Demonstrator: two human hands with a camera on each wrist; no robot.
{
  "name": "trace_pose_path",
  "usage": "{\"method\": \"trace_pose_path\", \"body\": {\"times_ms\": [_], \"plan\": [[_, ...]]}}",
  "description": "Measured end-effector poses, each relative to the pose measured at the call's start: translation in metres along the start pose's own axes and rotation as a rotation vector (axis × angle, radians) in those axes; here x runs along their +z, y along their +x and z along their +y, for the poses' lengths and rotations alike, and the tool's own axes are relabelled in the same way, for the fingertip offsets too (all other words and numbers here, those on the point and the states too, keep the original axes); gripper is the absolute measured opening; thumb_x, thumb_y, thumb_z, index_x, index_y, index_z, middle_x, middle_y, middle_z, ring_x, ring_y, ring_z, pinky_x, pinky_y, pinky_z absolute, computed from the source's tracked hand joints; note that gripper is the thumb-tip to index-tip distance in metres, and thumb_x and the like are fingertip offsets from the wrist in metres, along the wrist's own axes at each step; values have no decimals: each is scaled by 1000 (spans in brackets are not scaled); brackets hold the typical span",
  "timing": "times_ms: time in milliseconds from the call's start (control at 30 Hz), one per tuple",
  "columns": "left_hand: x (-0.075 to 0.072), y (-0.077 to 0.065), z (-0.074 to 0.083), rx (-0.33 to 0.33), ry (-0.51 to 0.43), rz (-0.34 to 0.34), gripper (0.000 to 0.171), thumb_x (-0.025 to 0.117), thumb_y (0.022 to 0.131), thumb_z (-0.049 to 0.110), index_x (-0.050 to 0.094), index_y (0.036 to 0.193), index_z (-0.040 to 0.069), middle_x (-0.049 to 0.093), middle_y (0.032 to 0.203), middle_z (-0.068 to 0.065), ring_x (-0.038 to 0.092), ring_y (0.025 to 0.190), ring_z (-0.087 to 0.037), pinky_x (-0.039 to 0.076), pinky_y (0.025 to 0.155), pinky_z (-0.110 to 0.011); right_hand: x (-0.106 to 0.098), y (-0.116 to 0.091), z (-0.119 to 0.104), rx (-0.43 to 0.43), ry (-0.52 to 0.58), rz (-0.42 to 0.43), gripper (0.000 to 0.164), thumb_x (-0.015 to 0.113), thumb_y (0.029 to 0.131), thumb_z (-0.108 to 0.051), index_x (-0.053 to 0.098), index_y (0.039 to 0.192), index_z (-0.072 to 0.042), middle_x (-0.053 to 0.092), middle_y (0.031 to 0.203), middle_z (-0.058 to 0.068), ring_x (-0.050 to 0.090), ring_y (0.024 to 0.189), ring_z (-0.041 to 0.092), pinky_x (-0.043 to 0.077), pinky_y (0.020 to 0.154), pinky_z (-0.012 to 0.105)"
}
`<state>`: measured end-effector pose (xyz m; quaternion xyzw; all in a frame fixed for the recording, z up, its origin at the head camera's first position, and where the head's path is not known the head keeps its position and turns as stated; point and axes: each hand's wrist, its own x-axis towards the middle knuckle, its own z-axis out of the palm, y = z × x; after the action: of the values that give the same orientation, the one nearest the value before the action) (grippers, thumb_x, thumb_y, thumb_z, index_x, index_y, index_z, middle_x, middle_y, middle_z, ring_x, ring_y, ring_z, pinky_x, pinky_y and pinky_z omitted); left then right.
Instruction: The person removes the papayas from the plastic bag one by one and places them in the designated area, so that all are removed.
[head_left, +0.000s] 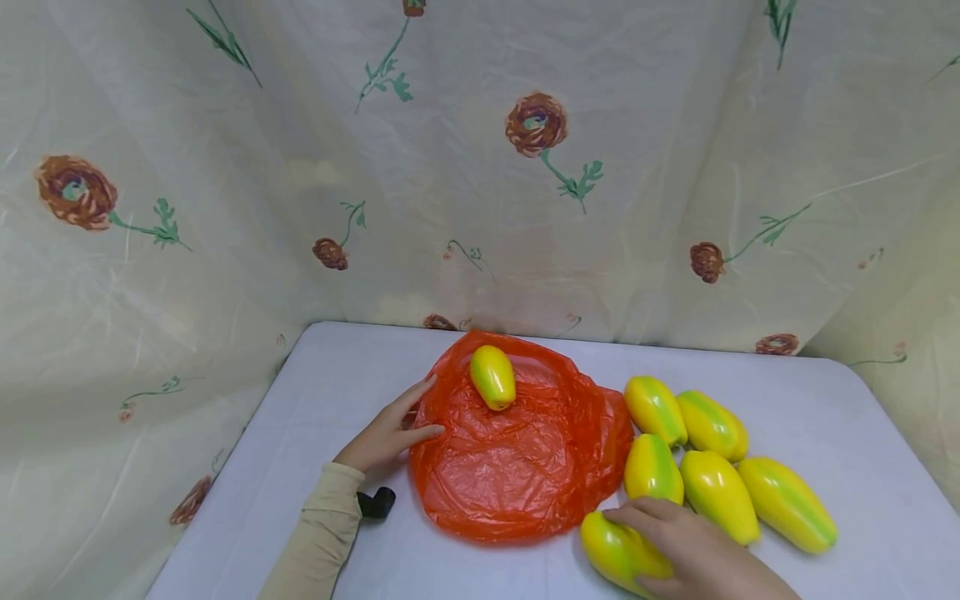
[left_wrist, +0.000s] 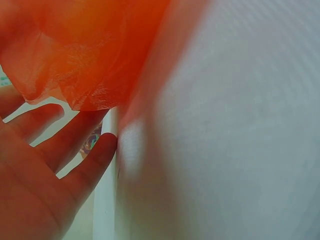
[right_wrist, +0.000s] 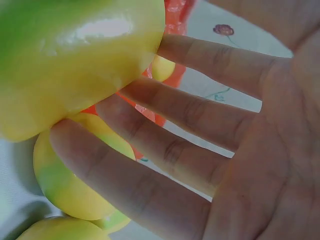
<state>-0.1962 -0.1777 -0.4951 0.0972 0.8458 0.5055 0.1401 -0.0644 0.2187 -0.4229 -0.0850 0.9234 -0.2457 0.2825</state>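
A red plastic bag is spread flat on the table, with one yellow-green papaya on its upper left part. My left hand rests at the bag's left edge, its fingers spread and fairly straight; in the left wrist view the fingertips meet the bag's thin film. At the bag's lower right, my right hand holds another papaya between thumb and fingers. The right wrist view has that papaya against the fingertips, while the thumb's contact is hidden there.
Several more papayas lie close together right of the bag, some touching its edge. A black strap piece shows beside the left wrist. Floral curtain hangs behind the white table and along its sides.
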Motion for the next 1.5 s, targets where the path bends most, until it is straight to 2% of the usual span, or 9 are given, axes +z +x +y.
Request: {"method": "trace_pose_path", "body": {"times_ms": [367, 567, 800, 1167, 1300, 1500], "plan": [[-1, 1, -2, 2, -9, -2, 83, 76, 95, 34, 29, 163, 38, 30, 171, 2, 37, 152, -32, 42, 119, -54, 0, 4, -2, 2, -127, 81, 63, 91, 76, -33, 66, 134, -31, 65, 138, -1, 64, 119, 22, 57, 99, 57], [0, 1, -2, 0, -5, -4, 83, 76, 95, 34, 29, 163, 40, 31, 170, 3, 43, 147, -31, 45, 117, -54, -1, 3, -2, 5, -125, 85, 62, 92, 75, -32, 67, 132, -30, 65, 138, -1, 64, 120, 23, 57, 99, 57], [-1, 0, 0, 15, -17, -15, 83, 76, 95, 32, 29, 162, 40, 31, 170, 4, 40, 151, -30, 43, 119, -54, -2, 2, -4, 24, -108, 68, 62, 92, 75, -31, 67, 132, -31, 65, 138, -1, 64, 119, 24, 57, 99, 58], [-1, 1, 2, 29, -22, -14, 80, 74, 96, 31, 29, 163, 36, 30, 171, 2, 39, 152, -30, 42, 120, -53, -19, -1, -13, 33, -105, 75, 71, 92, 72, -41, 64, 137, -33, 64, 140, -4, 62, 121, 21, 58, 98, 57], [-1, 0, 2, 22, -22, -12, 80, 75, 96, 31, 30, 162, 37, 31, 170, 3, 39, 151, -30, 43, 119, -53, -28, -2, -16, 13, -131, 115, 72, 92, 72, -43, 64, 138, -34, 66, 137, -5, 63, 120, 20, 60, 96, 54], [0, -1, 2, 15, -28, -10, 80, 75, 95, 31, 31, 162, 39, 32, 170, 5, 39, 151, -29, 43, 119, -53, -39, 1, -22, -105, -165, 181, 69, 90, 77, -43, 63, 139, -31, 67, 135, -3, 63, 116, 18, 61, 95, 52]]}}
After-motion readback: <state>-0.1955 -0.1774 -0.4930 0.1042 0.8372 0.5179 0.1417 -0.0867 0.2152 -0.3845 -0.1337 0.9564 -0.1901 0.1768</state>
